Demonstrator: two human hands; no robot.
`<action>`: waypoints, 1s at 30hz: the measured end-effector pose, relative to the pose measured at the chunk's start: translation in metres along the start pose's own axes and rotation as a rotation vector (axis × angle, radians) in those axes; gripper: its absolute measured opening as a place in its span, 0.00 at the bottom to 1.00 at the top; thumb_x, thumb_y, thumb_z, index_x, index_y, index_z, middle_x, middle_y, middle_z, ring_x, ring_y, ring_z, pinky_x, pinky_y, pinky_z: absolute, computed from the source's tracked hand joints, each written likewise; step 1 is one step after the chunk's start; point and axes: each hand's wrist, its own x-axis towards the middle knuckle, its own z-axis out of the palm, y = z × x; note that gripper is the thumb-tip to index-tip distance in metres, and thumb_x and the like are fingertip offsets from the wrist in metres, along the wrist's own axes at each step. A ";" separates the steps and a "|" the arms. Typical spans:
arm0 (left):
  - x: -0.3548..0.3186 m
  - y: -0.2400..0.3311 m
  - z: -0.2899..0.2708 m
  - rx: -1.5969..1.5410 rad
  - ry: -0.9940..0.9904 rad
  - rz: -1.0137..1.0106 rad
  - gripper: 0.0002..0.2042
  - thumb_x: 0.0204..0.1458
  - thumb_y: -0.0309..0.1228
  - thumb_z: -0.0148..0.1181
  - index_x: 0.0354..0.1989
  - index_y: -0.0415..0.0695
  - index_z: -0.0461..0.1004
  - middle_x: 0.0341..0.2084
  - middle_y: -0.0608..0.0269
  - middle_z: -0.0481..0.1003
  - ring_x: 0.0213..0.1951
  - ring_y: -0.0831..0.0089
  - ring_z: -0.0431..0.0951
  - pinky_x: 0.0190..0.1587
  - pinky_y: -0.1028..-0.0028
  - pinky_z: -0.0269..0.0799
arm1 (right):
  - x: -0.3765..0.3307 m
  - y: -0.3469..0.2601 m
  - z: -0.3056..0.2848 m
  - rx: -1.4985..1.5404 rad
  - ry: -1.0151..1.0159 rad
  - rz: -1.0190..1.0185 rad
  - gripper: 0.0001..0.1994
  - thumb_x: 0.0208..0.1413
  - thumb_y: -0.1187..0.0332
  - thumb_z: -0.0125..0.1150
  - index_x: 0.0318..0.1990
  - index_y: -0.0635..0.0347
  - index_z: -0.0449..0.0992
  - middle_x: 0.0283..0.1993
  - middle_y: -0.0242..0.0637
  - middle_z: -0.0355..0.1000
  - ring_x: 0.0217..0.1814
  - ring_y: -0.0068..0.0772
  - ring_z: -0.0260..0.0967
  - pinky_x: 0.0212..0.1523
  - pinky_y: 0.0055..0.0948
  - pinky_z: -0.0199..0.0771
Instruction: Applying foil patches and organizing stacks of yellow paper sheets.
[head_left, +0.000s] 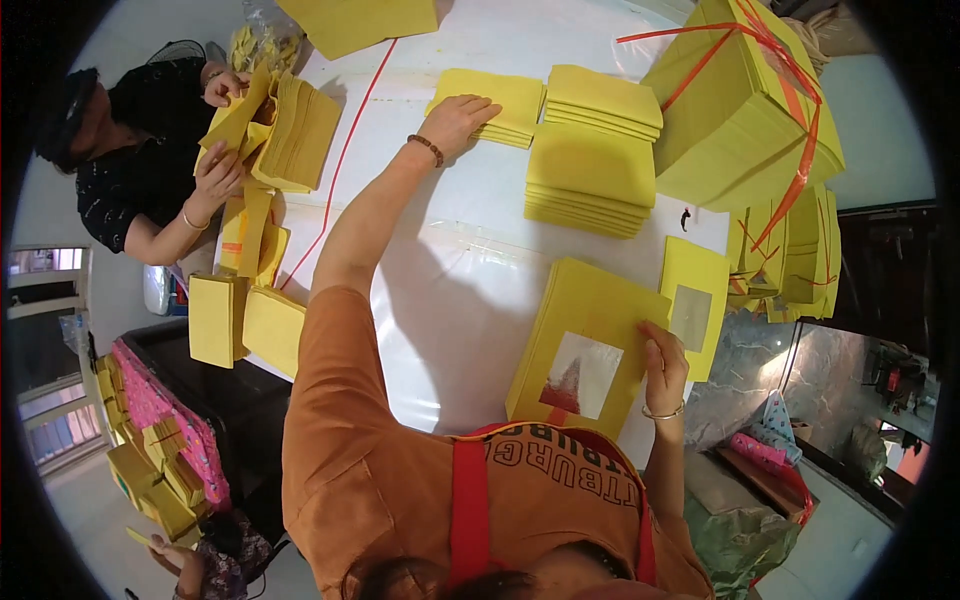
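White table (440, 290); left hand (458, 121) unclenched atop yellow stack (515, 100), long axis crosswise; right hand (664, 366), grip unclear.

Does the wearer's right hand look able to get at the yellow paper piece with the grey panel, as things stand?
Probably yes: the right hand is at the right side of the large yellow stack, close beside the grey-panelled piece, with no visible obstacle between.
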 end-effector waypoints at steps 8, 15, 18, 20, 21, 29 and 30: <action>-0.015 0.007 0.010 -0.092 -0.079 -0.058 0.21 0.53 0.44 0.46 0.54 0.50 0.65 0.51 0.54 0.64 0.55 0.60 0.59 0.57 0.62 0.52 | 0.006 -0.007 0.000 -0.126 -0.094 -0.067 0.10 0.48 0.75 0.52 0.40 0.64 0.73 0.38 0.42 0.72 0.39 0.41 0.67 0.46 0.32 0.61; -0.016 0.006 0.014 -0.050 -0.116 -0.101 0.17 0.55 0.43 0.44 0.53 0.64 0.67 0.50 0.57 0.64 0.55 0.60 0.59 0.57 0.63 0.52 | 0.007 -0.004 0.005 -0.087 -0.035 -0.135 0.11 0.49 0.76 0.52 0.41 0.65 0.73 0.37 0.40 0.73 0.34 0.35 0.65 0.42 0.29 0.63; -0.004 0.003 -0.001 -0.073 -0.287 -0.084 0.17 0.55 0.41 0.44 0.54 0.64 0.66 0.49 0.57 0.65 0.54 0.60 0.60 0.56 0.62 0.52 | -0.001 -0.004 0.003 -0.101 -0.043 -0.107 0.11 0.48 0.76 0.52 0.41 0.64 0.73 0.38 0.40 0.73 0.37 0.36 0.67 0.43 0.30 0.63; -0.010 0.003 0.005 -0.046 -0.257 -0.063 0.17 0.55 0.41 0.43 0.54 0.64 0.65 0.49 0.57 0.64 0.53 0.60 0.60 0.55 0.62 0.54 | -0.004 -0.008 -0.001 -0.104 -0.075 -0.094 0.12 0.47 0.76 0.53 0.41 0.64 0.73 0.39 0.41 0.73 0.43 0.39 0.68 0.47 0.31 0.63; -0.011 0.003 0.004 -0.019 -0.224 -0.042 0.17 0.56 0.41 0.42 0.55 0.65 0.65 0.49 0.56 0.64 0.53 0.61 0.61 0.55 0.63 0.56 | -0.005 -0.010 -0.002 -0.105 -0.075 -0.099 0.12 0.47 0.76 0.53 0.41 0.64 0.73 0.39 0.41 0.73 0.43 0.39 0.68 0.47 0.31 0.63; 0.037 -0.001 -0.026 0.119 -0.604 0.020 0.18 0.56 0.41 0.39 0.55 0.62 0.64 0.47 0.63 0.66 0.48 0.62 0.66 0.49 0.65 0.65 | -0.023 -0.025 -0.006 -0.182 -0.077 -0.242 0.15 0.44 0.73 0.59 0.43 0.60 0.73 0.44 0.41 0.71 0.52 0.43 0.65 0.52 0.37 0.58; 0.039 0.000 -0.026 0.140 -0.621 0.035 0.18 0.55 0.41 0.40 0.55 0.61 0.64 0.46 0.64 0.67 0.47 0.62 0.67 0.49 0.66 0.65 | -0.028 -0.024 -0.005 -0.183 -0.074 -0.241 0.15 0.44 0.73 0.59 0.43 0.60 0.73 0.44 0.41 0.71 0.52 0.43 0.65 0.52 0.37 0.58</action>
